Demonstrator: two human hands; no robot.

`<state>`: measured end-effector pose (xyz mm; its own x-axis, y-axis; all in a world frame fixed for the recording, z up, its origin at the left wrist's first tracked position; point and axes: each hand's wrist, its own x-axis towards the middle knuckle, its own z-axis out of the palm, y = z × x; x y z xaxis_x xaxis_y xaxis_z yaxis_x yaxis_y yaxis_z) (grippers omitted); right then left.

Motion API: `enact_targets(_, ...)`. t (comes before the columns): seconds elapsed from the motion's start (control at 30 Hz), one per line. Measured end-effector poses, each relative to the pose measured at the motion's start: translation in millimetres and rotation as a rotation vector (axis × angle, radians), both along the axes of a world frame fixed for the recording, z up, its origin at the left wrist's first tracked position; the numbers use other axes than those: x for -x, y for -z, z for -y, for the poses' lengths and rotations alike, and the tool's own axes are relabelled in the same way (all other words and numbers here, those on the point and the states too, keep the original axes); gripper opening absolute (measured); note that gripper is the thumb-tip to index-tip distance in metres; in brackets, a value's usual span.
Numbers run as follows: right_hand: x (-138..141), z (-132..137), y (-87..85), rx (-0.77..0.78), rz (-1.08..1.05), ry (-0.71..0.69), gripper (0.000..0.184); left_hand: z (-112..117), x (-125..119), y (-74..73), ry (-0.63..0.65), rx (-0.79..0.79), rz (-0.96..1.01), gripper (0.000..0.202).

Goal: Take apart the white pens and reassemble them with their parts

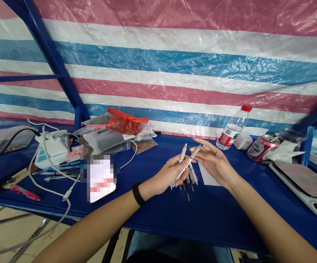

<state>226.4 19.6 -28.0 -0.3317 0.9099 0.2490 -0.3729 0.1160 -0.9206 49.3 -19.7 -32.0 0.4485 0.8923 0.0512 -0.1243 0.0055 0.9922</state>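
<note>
My left hand (171,171) is closed around white pens; two show clearly. One pen (183,152) points up with its metal tip uppermost, and the other pen (194,153) slants toward my right hand (215,160). The fingers of my right hand are at the upper end of the slanted pen, with the index finger stretched out above it. A small white part (206,147) shows between those fingers; its kind is unclear. Under my hands lie several pens or refills (192,175) with dark ends, partly hidden. A white sheet of paper (208,175) lies beneath my right hand.
A lit phone (102,179), white cables (55,168) and a power strip (53,146) are at left. Plastic bags (103,138) with a red bag (125,122) sit behind. At right are a bottle (231,131), a can (262,148) and a scale (303,182).
</note>
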Motion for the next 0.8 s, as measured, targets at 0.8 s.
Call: enact_targets(0.8,5.2,0.1,3.4,0.026,0.026,0.047,0.028,0.8,-0.4,2.2,0.006,-0.062,-0.087,0.044)
